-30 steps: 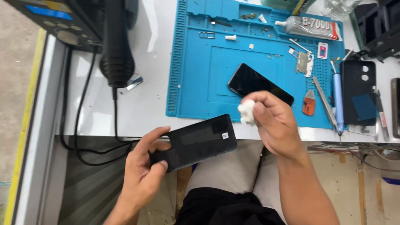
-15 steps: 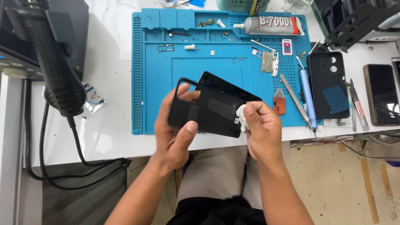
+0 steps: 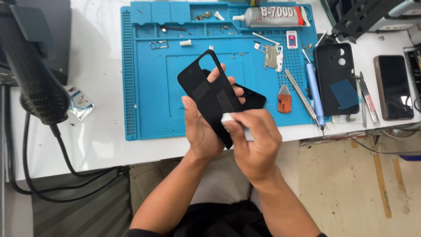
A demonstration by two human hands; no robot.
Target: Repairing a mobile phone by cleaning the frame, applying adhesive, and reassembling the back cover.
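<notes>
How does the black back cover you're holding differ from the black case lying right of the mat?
The black back cover is held tilted above the blue mat by the left hand, while the black case lies flat on the white table. The back cover carries greyish rectangular patches; the case carries a blue square. The right hand presses a white wad to the back cover; nothing touches the case. Both are black, phone-shaped panels.

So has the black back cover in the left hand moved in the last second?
Yes. The black back cover has come up from below the table's edge and now sits over the blue mat, held by the left hand.
</notes>
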